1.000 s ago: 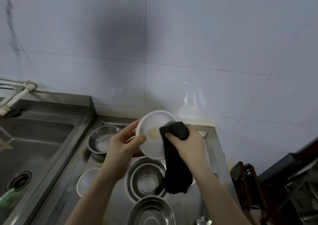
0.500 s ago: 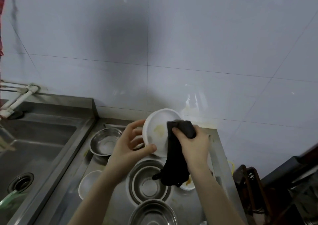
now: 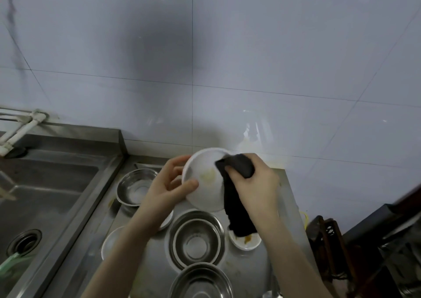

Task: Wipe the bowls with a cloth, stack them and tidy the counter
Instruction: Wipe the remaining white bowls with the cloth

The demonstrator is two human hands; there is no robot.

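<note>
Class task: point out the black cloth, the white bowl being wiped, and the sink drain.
black cloth (image 3: 239,215), head view, hanging part
white bowl (image 3: 205,195), head view, inner wall
sink drain (image 3: 24,242), head view, drain opening

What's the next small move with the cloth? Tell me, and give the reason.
Probably sweep the cloth left across the yellowish smear in the white bowl. The right hand presses it at the rim, beside the residue, while the left hand holds the bowl tilted.

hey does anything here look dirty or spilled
Yes. The white bowl held by the left hand has a yellowish smear inside, beside the black cloth. The small white dish holds orange residue.
</note>
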